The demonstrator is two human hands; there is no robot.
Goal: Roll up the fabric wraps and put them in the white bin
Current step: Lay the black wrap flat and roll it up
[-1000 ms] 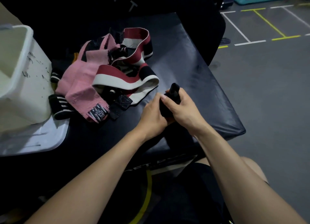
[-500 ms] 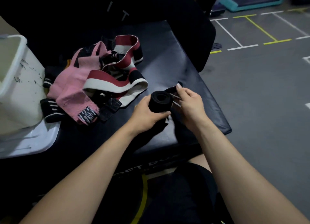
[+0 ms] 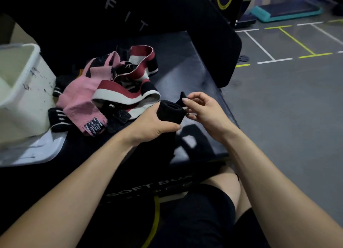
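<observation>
My left hand (image 3: 154,125) grips the black roll (image 3: 169,113); my right hand (image 3: 204,108) pinches its loose end. The bin (image 3: 37,84) sits left.

A padded box (image 3: 194,77) is standing in front of the person, with its top carrying everything. At the far left a bin (image 3: 27,91) is sitting on a flat lid (image 3: 37,151). Just right of the bin a heap of wraps (image 3: 111,91) is lying, touching the bin's wall. Nearer the person and right of the heap, the left hand (image 3: 154,123) and right hand (image 3: 204,108) are sharing a rolled wrap (image 3: 170,112) above the box top. Behind the box an upright pad (image 3: 167,15) is standing.
</observation>
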